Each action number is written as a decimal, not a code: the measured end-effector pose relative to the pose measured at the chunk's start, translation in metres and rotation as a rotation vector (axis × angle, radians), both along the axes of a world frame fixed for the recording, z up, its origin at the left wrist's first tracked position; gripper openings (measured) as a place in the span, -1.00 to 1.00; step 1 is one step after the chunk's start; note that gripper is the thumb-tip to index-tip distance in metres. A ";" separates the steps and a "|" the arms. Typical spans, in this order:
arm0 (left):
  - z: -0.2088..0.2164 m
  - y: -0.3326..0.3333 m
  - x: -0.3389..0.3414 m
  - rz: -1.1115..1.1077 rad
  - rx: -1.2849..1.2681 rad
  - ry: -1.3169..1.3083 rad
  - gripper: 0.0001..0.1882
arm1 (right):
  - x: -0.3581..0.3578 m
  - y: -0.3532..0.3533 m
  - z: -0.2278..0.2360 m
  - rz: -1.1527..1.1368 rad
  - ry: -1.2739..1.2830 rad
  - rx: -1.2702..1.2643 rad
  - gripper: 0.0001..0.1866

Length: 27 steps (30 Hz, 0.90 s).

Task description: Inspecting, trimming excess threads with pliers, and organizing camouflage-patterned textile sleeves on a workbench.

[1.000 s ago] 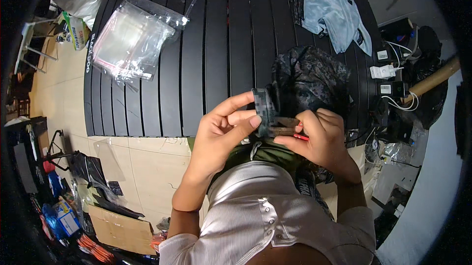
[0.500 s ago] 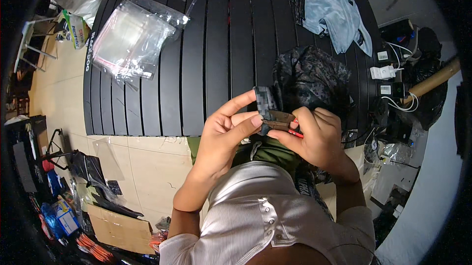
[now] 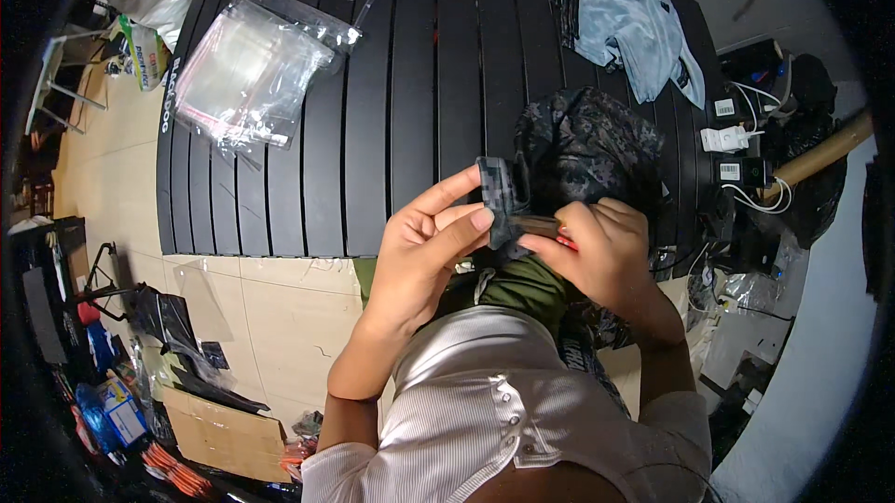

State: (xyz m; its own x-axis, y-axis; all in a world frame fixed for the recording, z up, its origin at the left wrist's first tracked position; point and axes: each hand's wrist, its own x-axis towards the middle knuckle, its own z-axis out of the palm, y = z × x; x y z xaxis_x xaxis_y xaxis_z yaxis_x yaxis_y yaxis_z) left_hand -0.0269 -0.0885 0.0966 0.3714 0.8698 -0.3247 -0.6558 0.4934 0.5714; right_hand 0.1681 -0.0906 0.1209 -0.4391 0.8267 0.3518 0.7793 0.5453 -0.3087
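A dark digital-camouflage garment [image 3: 597,135] lies bunched at the table's near edge, to the right of the middle. My left hand [image 3: 429,242] pinches a flat band of it between thumb and fingers, holding the band up off the table. In my right hand [image 3: 606,247] is a pair of thread snips [image 3: 538,223] with brownish blades and a bit of red handle showing. The blades lie against the cloth just right of my left thumb. My fingers cover most of the handle, and the blade tips are hard to make out.
Clear plastic bags [image 3: 247,69] lie at the table's far left. A stack of light blue garments [image 3: 629,23] sits at the far right. White chargers with cables [image 3: 732,139] stand along the right edge. A cardboard piece [image 3: 224,433] is on the floor at lower left.
The snips' blades have tilted and drawn slightly to the right, less spread than before. The pinched band has shifted a little to the left with my left hand.
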 end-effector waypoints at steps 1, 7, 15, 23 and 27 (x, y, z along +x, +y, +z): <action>0.000 0.001 0.000 0.008 -0.012 0.015 -0.53 | 0.001 -0.001 0.001 -0.033 0.036 -0.046 -0.55; 0.003 -0.001 0.001 0.039 0.009 -0.023 -0.50 | 0.000 -0.007 0.007 -0.095 0.099 -0.129 -0.55; 0.003 -0.006 0.007 0.039 0.125 0.084 -0.48 | -0.015 -0.009 0.006 -0.062 0.157 -0.160 -0.59; 0.001 -0.007 0.004 0.035 0.051 0.033 -0.51 | -0.013 -0.008 0.008 -0.055 0.077 -0.119 -0.61; 0.001 -0.005 0.002 0.043 0.020 -0.060 -0.51 | -0.011 -0.006 0.006 -0.038 -0.021 -0.044 -0.61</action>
State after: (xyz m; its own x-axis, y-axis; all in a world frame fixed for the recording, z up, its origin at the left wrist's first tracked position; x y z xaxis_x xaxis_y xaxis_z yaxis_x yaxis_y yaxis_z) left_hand -0.0248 -0.0931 0.0975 0.3521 0.8913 -0.2857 -0.7092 0.4533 0.5399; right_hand 0.1570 -0.0961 0.1269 -0.4142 0.8572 0.3060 0.8057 0.5017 -0.3149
